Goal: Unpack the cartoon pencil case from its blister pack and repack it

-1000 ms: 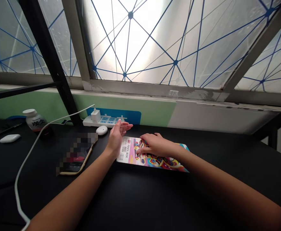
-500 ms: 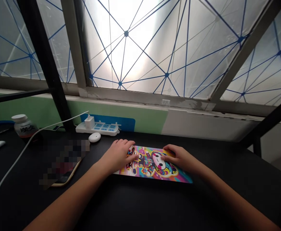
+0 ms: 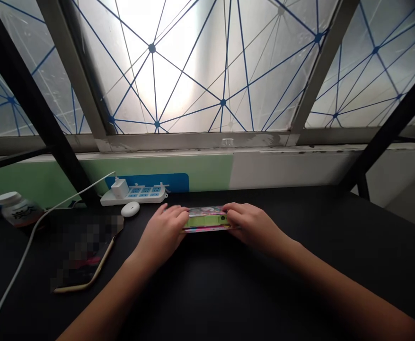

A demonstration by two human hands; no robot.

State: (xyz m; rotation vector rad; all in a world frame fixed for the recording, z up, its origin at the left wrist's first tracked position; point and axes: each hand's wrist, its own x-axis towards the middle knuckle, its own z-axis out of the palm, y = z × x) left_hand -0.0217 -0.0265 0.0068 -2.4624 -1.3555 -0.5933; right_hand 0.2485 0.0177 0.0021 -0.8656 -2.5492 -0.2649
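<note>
A flat, cartoon-printed pencil case (image 3: 206,221) is tipped up over the black desk, its light green long side turned toward me. Thin strips of its colourful printed faces show above and below that green side. My left hand (image 3: 166,232) grips its left end with the fingers closed over the top. At the opposite end, my right hand (image 3: 255,225) has its fingers wrapped round the case, near a small dark round spot on the green side. Both ends of the case are hidden by my hands.
On the black desk (image 3: 214,289), left of my hands, lie a white earbud case (image 3: 130,209) and a blurred-out phone (image 3: 86,255). Behind them is a power strip (image 3: 145,193) with a charger (image 3: 119,188). A white cable (image 3: 33,234) runs past a jar (image 3: 17,210).
The pencil case has been tilted from lying printed face up to showing its green side. Both hands have closed round its ends. My view has shifted to the right.
</note>
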